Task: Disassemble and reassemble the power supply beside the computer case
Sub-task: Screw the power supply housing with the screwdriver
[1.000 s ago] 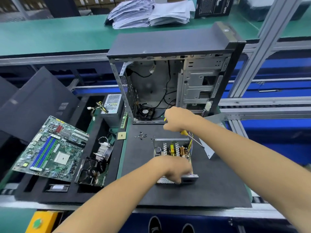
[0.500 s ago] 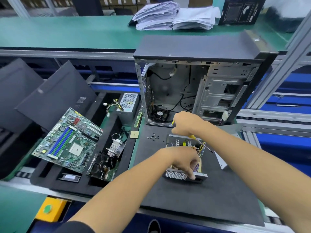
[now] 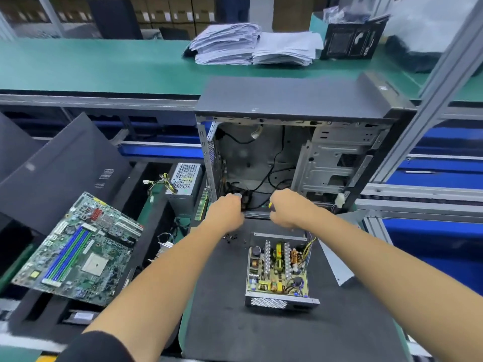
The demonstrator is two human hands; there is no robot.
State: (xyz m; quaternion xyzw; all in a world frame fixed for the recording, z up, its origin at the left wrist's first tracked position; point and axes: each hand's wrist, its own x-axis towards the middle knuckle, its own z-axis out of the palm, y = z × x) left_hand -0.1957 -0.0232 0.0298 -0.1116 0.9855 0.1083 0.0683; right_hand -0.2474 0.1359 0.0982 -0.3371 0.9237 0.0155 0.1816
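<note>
Flanking the case's (image 3: 300, 100) lower edge, both hands (image 3: 226, 212) hover above the mat (image 3: 274, 335).

Both hands reach over the opened power supply (image 3: 279, 270) toward the computer case (image 3: 295, 142); the right hand (image 3: 286, 209) grips a yellow-handled screwdriver (image 3: 270, 205), the left hand (image 3: 226, 211) just beside it.

- The scene is lit evenly and brightly from overhead; only soft, faint shadows are cast.
- Motion blur is seen on the paper stack (image 3: 253, 45) and boxes far beyond the fingers.
- Sharper detail is kept in the open power supply (image 3: 278, 267), just nearer than the fingers.
- Straight frame rails are bent by wide-angle distortion toward the edges.
- A dull sheen is seen on the green bench top (image 3: 91, 66).
</note>
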